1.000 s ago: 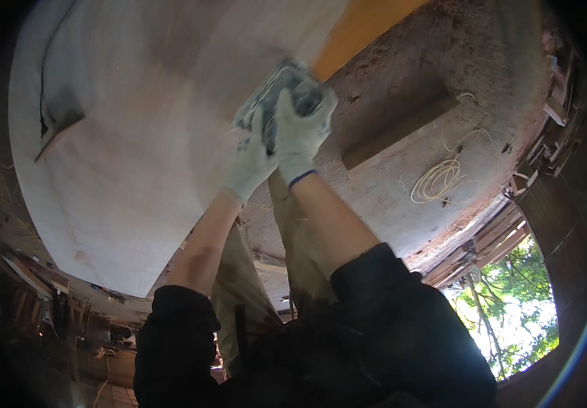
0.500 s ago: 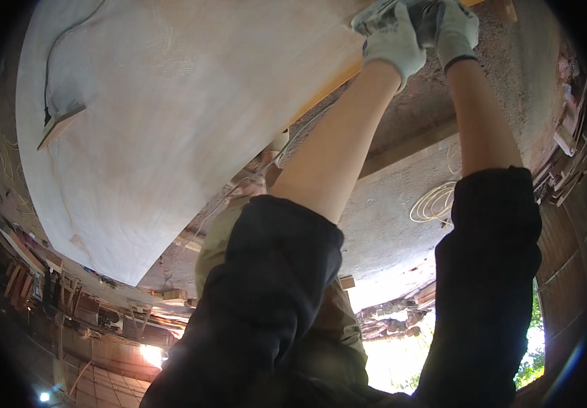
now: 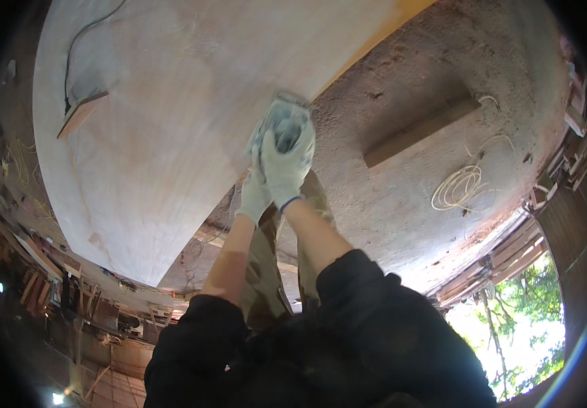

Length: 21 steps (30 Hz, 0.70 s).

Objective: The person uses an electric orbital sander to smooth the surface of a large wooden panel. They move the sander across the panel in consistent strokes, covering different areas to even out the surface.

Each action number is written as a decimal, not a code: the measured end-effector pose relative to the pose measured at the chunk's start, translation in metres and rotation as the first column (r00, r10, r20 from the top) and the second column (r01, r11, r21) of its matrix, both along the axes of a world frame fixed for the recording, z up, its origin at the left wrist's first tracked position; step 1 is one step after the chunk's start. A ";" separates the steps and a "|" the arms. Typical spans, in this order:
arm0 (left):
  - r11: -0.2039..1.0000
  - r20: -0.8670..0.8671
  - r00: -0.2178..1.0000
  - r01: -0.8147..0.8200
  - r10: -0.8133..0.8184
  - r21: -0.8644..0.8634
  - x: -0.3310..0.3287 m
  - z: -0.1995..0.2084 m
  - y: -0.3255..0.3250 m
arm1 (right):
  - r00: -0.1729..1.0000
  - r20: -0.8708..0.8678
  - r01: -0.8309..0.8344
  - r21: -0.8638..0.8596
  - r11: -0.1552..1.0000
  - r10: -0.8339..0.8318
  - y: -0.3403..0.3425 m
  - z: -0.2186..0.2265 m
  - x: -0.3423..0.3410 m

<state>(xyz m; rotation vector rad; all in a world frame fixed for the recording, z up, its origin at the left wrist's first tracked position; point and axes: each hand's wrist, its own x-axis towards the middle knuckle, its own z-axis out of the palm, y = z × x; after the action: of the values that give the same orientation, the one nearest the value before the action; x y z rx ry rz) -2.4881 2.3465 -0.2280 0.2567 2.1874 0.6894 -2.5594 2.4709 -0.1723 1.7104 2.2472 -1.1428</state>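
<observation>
In pale work gloves with dark, dusty palms, my two hands are closed together on a dust-covered sander (image 3: 292, 100) with a flat rectangular base. It lies at the right edge of a large pale board (image 3: 150, 129). My right hand (image 3: 288, 163) wraps over the top of the sander. My left hand (image 3: 255, 190) grips close beside it, nearer my body, its fingers partly hidden. The board's surface looks whitish with faint brown patches, and its far right edge shows yellowish wood.
A small wooden block (image 3: 82, 114) lies on the board at the left, beside a dark cord (image 3: 69, 64). On the dirt floor to the right are a wooden beam (image 3: 422, 129) and a coil of pale hose or cable (image 3: 458, 188). Stacked timber lies around the edges.
Both hands have come back from the far end of the board's edge toward my body, bringing the sander along it. My arms are now bent closer in.
</observation>
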 end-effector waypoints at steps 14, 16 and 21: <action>0.986 0.402 0.915 -0.040 -0.030 0.164 -0.167 0.039 0.261 | 0.998 -0.054 -0.010 0.153 0.988 0.018 0.272 -0.031 -0.112; 0.973 0.205 0.978 -0.092 0.047 0.212 -0.174 0.020 0.293 | 0.984 -0.180 -0.003 -0.049 0.999 -0.006 0.323 -0.044 -0.141; 0.941 0.070 0.991 -0.131 0.114 0.313 -0.153 0.011 0.295 | 0.921 -0.268 0.077 -0.587 0.806 -0.284 0.376 -0.072 -0.127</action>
<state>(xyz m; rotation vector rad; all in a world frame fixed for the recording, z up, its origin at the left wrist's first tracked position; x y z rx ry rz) -2.6409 2.6416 -0.2168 0.2654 2.0502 1.1088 -2.6869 2.8471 -0.2443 1.5743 1.6215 -2.0467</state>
